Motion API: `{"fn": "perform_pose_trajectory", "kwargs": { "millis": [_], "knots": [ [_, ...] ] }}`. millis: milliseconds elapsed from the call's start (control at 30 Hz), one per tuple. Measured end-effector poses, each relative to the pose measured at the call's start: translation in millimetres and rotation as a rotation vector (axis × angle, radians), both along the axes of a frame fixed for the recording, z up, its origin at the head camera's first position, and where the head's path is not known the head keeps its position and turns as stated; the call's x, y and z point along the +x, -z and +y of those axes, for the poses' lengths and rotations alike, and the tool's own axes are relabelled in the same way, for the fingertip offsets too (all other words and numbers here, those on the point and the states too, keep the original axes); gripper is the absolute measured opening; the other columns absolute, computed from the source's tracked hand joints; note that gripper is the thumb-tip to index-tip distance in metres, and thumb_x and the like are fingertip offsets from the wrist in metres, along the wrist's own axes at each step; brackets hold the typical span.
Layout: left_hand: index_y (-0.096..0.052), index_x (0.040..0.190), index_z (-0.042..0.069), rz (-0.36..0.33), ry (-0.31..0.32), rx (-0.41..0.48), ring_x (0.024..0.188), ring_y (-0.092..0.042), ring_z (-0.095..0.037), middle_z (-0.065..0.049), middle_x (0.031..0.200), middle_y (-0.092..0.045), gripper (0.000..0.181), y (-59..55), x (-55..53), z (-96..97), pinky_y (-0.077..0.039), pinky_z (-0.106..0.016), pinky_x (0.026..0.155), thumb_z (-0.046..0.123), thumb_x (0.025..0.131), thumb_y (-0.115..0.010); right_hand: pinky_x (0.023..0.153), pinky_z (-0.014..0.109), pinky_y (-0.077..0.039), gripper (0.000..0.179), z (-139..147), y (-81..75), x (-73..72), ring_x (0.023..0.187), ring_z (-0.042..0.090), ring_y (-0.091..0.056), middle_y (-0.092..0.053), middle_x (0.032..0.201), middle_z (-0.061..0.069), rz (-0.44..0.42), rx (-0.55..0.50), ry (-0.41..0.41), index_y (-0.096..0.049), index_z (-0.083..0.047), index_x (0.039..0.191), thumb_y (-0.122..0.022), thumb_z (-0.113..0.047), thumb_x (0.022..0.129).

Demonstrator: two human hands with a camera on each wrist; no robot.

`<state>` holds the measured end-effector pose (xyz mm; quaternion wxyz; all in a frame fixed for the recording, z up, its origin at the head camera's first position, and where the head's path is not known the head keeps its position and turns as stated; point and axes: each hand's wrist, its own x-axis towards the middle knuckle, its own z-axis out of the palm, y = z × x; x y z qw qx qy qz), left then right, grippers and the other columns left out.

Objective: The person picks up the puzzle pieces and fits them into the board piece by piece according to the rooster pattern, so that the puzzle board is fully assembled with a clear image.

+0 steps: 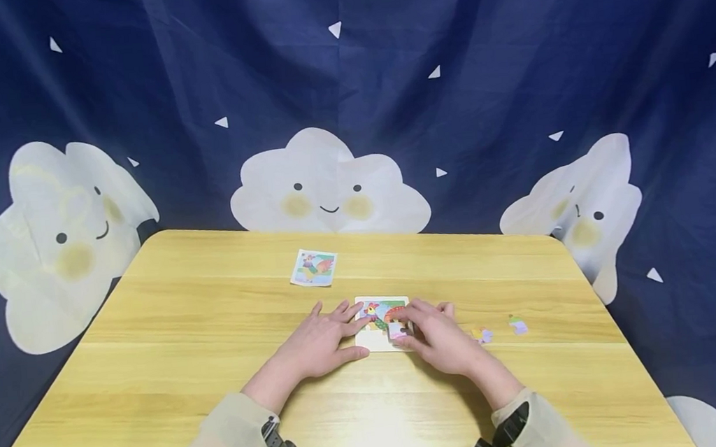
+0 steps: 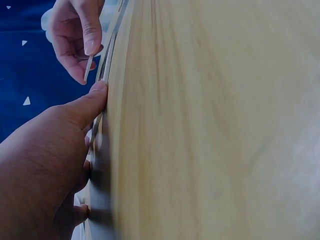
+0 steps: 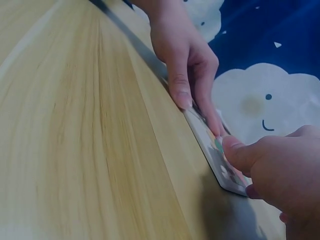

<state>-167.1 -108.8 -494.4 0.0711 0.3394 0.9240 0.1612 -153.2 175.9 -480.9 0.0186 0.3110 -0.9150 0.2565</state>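
Note:
A puzzle board with a white border and a colourful bird picture lies flat on the wooden table. My left hand rests at its left side with straight, spread fingers; thumb and forefinger touch the board in the right wrist view. Over the board's right part, my right hand pinches a puzzle piece with pale purple on it. Seen edge-on in the left wrist view, this thin piece is tilted above the board between thumb and fingers. The right fingers hide part of the picture.
Loose puzzle pieces lie on the table right of the right hand, one partly beside it. A square picture card with a similar bird lies farther back, left of the board. A dark blue curtain with clouds hangs behind the table.

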Motion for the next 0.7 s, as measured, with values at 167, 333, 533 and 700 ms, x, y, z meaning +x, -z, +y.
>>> {"fn": "perform_pose_trajectory", "kwargs": {
  "millis": [167,333,533,700],
  "knots": [
    [-0.049,0.161,0.026,-0.023,-0.016,0.016,0.157,-0.028,-0.032,-0.003,0.168,-0.036,0.068,-2.0,1.4,0.2,-0.014,-0.069,0.123,0.063,0.103,-0.055,0.086,0.044,-0.021,0.041,-8.4,-0.2,-0.7,0.081,0.007,-0.05,-0.063,0.111,-0.007,-0.02,0.01,-0.006,-0.069,-0.016,0.136,-0.075,-0.037,0.101],
    [-0.048,0.161,0.027,-0.019,-0.018,0.013,0.156,-0.029,-0.031,-0.002,0.169,-0.035,0.069,-1.3,0.7,-0.3,-0.014,-0.069,0.123,0.063,0.103,-0.055,0.091,0.047,-0.021,0.037,-15.9,1.9,-2.0,0.078,0.006,-0.049,-0.063,0.111,-0.007,-0.022,0.015,-0.009,-0.071,-0.016,0.131,-0.075,-0.037,0.101],
    [-0.046,0.162,0.028,-0.033,-0.021,0.003,0.157,-0.027,-0.031,-0.001,0.17,-0.033,0.07,-1.8,0.9,-0.3,-0.012,-0.069,0.123,0.064,0.103,-0.054,0.094,0.048,-0.022,0.039,-23.8,3.4,-2.5,0.086,0.008,-0.053,-0.063,0.111,-0.008,-0.029,0.023,-0.01,-0.072,-0.016,0.132,-0.075,-0.038,0.1],
    [-0.047,0.162,0.027,-0.027,-0.021,0.008,0.157,-0.028,-0.032,-0.002,0.169,-0.033,0.069,-3.0,2.1,0.0,-0.012,-0.069,0.123,0.064,0.104,-0.054,0.093,0.048,-0.021,0.044,-27.9,4.1,-1.4,0.084,0.008,-0.05,-0.059,0.105,-0.008,-0.026,0.015,-0.031,-0.072,-0.014,0.136,-0.076,-0.037,0.099]
  ]
}}
